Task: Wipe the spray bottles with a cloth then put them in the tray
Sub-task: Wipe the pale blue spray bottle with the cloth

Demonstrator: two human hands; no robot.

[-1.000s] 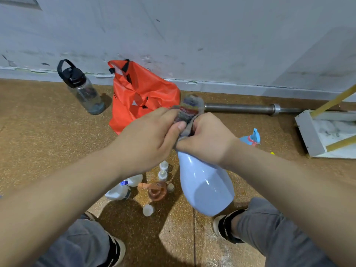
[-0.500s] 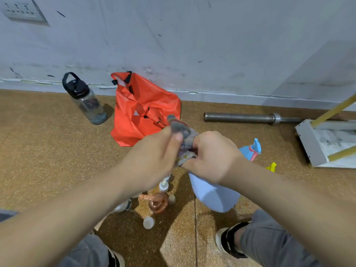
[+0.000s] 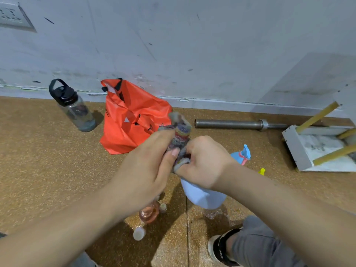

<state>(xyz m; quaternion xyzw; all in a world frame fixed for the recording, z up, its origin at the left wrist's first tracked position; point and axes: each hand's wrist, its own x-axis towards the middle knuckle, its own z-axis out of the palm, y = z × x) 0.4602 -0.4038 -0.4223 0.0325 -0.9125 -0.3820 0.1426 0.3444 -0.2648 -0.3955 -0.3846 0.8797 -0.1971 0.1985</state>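
A pale blue spray bottle (image 3: 204, 197) is held above the floor in front of me. My right hand (image 3: 204, 162) grips its neck, and only its rounded body shows below the fist. A grey patterned cloth (image 3: 180, 135) is bunched over the bottle's top, which it hides. My left hand (image 3: 146, 170) pinches the cloth between thumb and fingers. A second blue spray bottle (image 3: 242, 154) with a pink trigger stands on the floor behind my right wrist.
An orange bag (image 3: 131, 120), a clear water bottle (image 3: 75, 110) and a steel bar (image 3: 231, 124) lie along the wall. A white boxy piece with yellow legs (image 3: 300, 151) sits at right. A pinkish bottle (image 3: 149, 212) and small capped bottles (image 3: 139, 233) stand below my hands. My shoe (image 3: 221, 247) is at lower right.
The pale blue bottle has come lower, and more of its body is now hidden behind my right hand. Both hands have kept working the cloth around its top.
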